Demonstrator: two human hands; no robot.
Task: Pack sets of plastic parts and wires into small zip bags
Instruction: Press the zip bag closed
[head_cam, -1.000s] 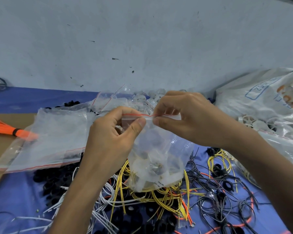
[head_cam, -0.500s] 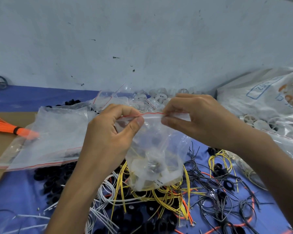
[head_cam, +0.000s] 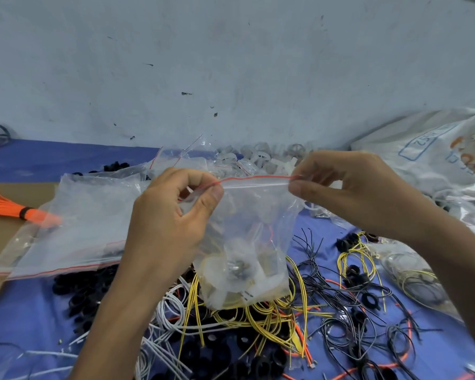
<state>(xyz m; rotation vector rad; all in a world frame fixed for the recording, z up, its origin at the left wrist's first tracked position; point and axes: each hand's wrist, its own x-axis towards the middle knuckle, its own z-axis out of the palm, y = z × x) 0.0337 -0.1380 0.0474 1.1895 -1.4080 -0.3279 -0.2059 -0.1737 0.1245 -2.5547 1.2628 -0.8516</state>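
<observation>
Both hands pinch the top of a filled zip bag [head_cam: 247, 242], closure pulled taut.

Left hand [head_cam: 170, 223] pinches the left end of the red-lined zip strip [head_cam: 254, 178], thumb against forefinger. Right hand [head_cam: 351, 193] pinches the right end. The hands are apart with the strip straight between them, likely to line up the tracks for pressing; I cannot tell if it is sealed. The bag hangs mid-frame, lifted above the loose wires [head_cam: 258, 319], so its load of a pale plastic part and yellow wire sags to the bottom, clear of the closure. A large clear bag [head_cam: 88, 223] lies just left over the black rings [head_cam: 85, 292], and white plastic parts [head_cam: 258, 157] are heaped by the wall, within reach for the next set.
</observation>
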